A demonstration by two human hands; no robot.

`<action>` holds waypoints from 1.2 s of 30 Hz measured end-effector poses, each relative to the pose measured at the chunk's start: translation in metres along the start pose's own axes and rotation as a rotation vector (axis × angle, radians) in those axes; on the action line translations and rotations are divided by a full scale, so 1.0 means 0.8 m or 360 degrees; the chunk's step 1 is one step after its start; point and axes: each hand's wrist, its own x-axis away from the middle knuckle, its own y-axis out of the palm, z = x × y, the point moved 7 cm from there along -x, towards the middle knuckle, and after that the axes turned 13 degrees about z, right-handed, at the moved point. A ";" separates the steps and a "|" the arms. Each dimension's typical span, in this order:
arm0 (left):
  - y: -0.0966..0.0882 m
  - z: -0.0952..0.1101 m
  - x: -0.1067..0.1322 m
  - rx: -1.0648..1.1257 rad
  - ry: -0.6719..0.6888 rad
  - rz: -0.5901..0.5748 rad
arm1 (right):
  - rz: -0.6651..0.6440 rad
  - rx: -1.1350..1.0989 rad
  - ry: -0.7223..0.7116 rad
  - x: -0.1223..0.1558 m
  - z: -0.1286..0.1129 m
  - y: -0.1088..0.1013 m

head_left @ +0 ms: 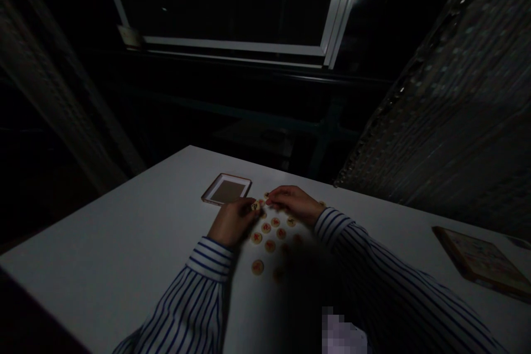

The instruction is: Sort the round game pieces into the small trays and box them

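Note:
My left hand [233,221] pinches a round Chinese chess piece [255,207] with a dark character, between thumb and fingers. Just to its right, my right hand [295,202] has thumb and fingertips drawn together above the pieces; whether anything is between them is too small to tell. Several pale wooden discs with red characters, such as one chess piece [266,228], lie loose below and between the hands. A dark-marked chess piece [291,222] rests under my right hand. Some pieces nearer me are in shadow.
An open shallow box [206,197] with a brown rim stands behind my left hand on the white table [124,232]. A framed lid-like panel with a coloured picture [481,257] lies at the right. Curtains hang either side of a dark window [232,42].

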 end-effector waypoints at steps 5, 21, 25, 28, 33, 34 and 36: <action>-0.017 -0.025 0.008 -0.0486 0.0086 -0.0235 | 0.0068 0.0064 -0.0015 0.002 0.000 -0.014; 0.003 -0.040 0.011 -0.0691 0.0047 -0.0563 | 0.0355 0.1509 -0.0518 -0.015 0.015 -0.069; 0.004 -0.024 -0.005 -0.0701 0.0159 -0.0454 | 0.0216 0.1681 -0.0610 -0.020 0.019 -0.054; 0.008 -0.002 -0.023 -0.0650 0.0243 -0.0319 | 0.0137 0.1715 -0.0654 -0.023 0.022 -0.047; 0.026 0.027 -0.055 -0.0452 0.0187 -0.0143 | 0.0159 0.1774 -0.0664 -0.024 0.022 -0.047; 0.030 0.030 -0.060 -0.0420 0.0180 -0.0120 | 0.0173 0.1787 -0.0672 -0.023 0.021 -0.047; 0.040 0.035 -0.068 -0.0366 0.0184 -0.0091 | 0.0213 0.1800 -0.0696 -0.022 0.020 -0.047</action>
